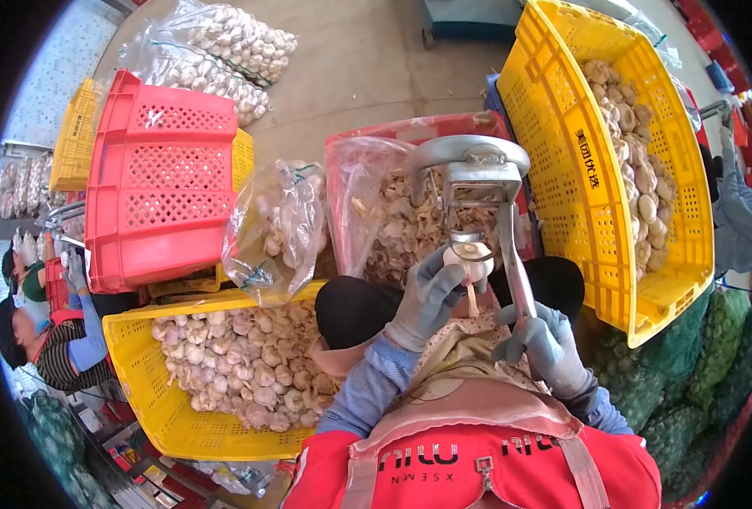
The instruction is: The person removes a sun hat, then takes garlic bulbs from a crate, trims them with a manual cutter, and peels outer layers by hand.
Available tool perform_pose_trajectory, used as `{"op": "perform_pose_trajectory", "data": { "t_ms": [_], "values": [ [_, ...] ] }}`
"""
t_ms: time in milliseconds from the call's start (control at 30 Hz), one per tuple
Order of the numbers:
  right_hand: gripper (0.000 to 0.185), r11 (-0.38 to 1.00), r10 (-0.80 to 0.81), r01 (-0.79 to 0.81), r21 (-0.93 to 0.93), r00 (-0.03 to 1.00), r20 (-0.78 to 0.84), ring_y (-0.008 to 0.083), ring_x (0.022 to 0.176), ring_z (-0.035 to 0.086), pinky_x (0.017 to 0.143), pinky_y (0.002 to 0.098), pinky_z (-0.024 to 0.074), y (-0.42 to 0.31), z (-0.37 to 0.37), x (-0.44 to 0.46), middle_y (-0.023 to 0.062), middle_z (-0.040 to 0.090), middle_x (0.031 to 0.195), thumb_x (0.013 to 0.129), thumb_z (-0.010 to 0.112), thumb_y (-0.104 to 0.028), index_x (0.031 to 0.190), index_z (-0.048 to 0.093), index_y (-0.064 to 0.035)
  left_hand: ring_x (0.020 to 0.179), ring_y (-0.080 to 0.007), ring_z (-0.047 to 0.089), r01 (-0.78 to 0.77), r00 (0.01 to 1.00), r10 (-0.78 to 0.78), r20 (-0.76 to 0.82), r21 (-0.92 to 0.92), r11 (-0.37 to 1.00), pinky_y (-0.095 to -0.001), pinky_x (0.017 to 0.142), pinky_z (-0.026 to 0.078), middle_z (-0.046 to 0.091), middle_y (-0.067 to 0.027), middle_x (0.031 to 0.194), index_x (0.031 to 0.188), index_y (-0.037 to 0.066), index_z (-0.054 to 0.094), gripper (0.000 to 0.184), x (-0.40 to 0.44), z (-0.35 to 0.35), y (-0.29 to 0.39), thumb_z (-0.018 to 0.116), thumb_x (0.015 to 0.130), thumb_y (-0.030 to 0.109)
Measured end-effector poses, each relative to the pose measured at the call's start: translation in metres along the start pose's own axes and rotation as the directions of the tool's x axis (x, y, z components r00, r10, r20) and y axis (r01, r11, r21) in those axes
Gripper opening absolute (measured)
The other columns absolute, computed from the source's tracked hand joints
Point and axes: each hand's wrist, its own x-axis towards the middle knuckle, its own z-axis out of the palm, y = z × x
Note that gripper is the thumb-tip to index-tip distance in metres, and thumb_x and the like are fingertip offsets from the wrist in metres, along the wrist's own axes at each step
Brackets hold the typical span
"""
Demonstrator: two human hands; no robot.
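Note:
My left hand, in a grey glove, is closed around a garlic bulb with its stem pointing toward me. The bulb sits just under the small ring of a metal garlic cutter, mounted in front of me. My right hand, gloved too, is wrapped round the cutter's long metal handle. Under the cutter, dry garlic skins and stems lie in a red crate lined with clear plastic.
At my left stands a yellow crate of garlic bulbs. Another yellow crate with garlic leans at my right. A clear bag of garlic, stacked red crates and green net sacks surround me. Another person works at far left.

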Motion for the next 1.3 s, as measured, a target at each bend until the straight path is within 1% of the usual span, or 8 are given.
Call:
{"op": "perform_pose_trajectory", "data": {
  "t_ms": [400, 500, 600, 733, 833, 933, 1067, 1300],
  "values": [
    [0.044, 0.858, -0.426, 0.420, -0.295, 0.903, 0.045, 0.0248, 0.089, 0.069, 0.078, 0.0383, 0.0532, 0.094, -0.030, 0.117, 0.0154, 0.070, 0.097, 0.093, 0.068, -0.031, 0.121, 0.062, 0.0037, 0.098, -0.0180, 0.068, -0.056, 0.993, 0.065, 0.097, -0.092, 0.994, -0.0344, 0.087, 0.059, 0.065, -0.0098, 0.124, 0.140, 0.000, 0.054, 0.056, 0.018, -0.020, -0.010, 0.067, 0.102, 0.039],
    [0.055, 0.618, -0.541, 0.301, -0.726, 0.833, -0.116, 0.0433, 0.104, 0.069, 0.087, 0.0471, 0.0547, 0.069, -0.014, 0.087, 0.0227, 0.072, 0.114, 0.093, 0.071, -0.026, 0.138, 0.056, 0.0012, 0.095, -0.0184, 0.068, -0.118, 0.982, 0.111, 0.152, 0.037, 0.992, -0.0328, 0.082, 0.058, 0.067, -0.0111, 0.115, 0.134, -0.002, 0.056, 0.054, 0.005, -0.022, -0.014, 0.059, 0.106, 0.043],
    [0.072, 0.140, -0.907, 0.393, -0.909, 0.420, 0.041, 0.0301, 0.097, 0.075, 0.080, 0.0401, 0.0576, 0.060, -0.002, 0.046, 0.0157, 0.075, 0.106, 0.082, 0.085, -0.024, 0.142, 0.055, 0.0006, 0.078, -0.0189, 0.064, -0.011, 0.996, 0.038, -0.087, 0.286, 0.958, -0.0329, 0.073, 0.053, 0.067, -0.0095, 0.097, 0.099, 0.003, 0.066, 0.049, -0.022, -0.007, -0.015, 0.045, 0.110, 0.045],
    [0.082, 0.472, -0.637, 0.442, -0.763, 0.769, 0.050, 0.0226, 0.064, 0.073, 0.059, 0.0346, 0.0536, 0.053, 0.027, 0.002, 0.0029, 0.071, 0.071, 0.075, 0.091, -0.038, 0.142, 0.057, -0.0050, 0.072, -0.0093, 0.058, -0.092, 0.963, 0.240, -0.119, 0.696, 0.713, -0.0301, 0.064, 0.049, 0.063, -0.0002, 0.076, 0.089, 0.000, 0.071, 0.039, -0.035, -0.012, -0.052, 0.062, 0.107, 0.034],
    [0.030, 0.632, -0.690, 0.577, -0.517, 0.723, -0.037, 0.0169, 0.066, 0.072, 0.060, 0.0308, 0.0539, 0.074, 0.039, 0.022, 0.0099, 0.072, 0.079, 0.091, 0.079, -0.021, 0.112, 0.070, -0.0020, 0.066, -0.0071, 0.055, 0.116, 0.932, 0.161, -0.325, 0.689, 0.716, -0.0296, 0.057, 0.046, 0.063, -0.0002, 0.067, 0.079, -0.001, 0.068, 0.049, -0.044, -0.008, -0.057, 0.059, 0.108, 0.037],
    [0.021, 0.959, -0.199, 0.217, 0.181, 0.974, -0.111, 0.0122, 0.053, 0.063, 0.055, 0.0260, 0.0503, 0.045, 0.039, 0.019, 0.0038, 0.064, 0.064, 0.099, 0.062, -0.017, 0.090, 0.070, 0.0003, 0.079, -0.0090, 0.064, 0.135, 0.909, 0.138, -0.393, 0.593, 0.794, -0.0293, 0.069, 0.054, 0.072, -0.0030, 0.084, 0.101, -0.004, 0.074, 0.042, -0.059, 0.009, -0.034, 0.056, 0.110, 0.032],
    [0.035, 0.958, -0.222, 0.219, 0.186, 0.975, -0.005, 0.0157, 0.053, 0.063, 0.052, 0.0283, 0.0485, 0.051, 0.031, 0.032, 0.0055, 0.065, 0.065, 0.104, 0.061, -0.034, 0.091, 0.070, -0.0026, 0.127, -0.0181, 0.061, -0.236, 0.942, 0.326, -0.083, 0.526, 0.817, -0.0329, 0.108, 0.050, 0.064, -0.0150, 0.140, 0.143, -0.002, 0.058, 0.043, -0.076, 0.000, -0.038, 0.056, 0.109, 0.025],
    [0.045, 0.810, -0.576, 0.581, -0.078, 0.763, -0.293, 0.0194, 0.104, 0.063, 0.091, 0.0335, 0.0503, 0.056, 0.019, 0.047, 0.0200, 0.064, 0.127, 0.107, 0.051, -0.024, 0.139, 0.055, 0.0065, 0.122, -0.0149, 0.060, -0.160, 0.981, 0.175, -0.088, 0.154, 0.975, -0.0341, 0.104, 0.052, 0.062, -0.0071, 0.139, 0.154, 0.006, 0.047, 0.061, -0.068, -0.034, -0.043, 0.073, 0.099, 0.018]
  ]
}}
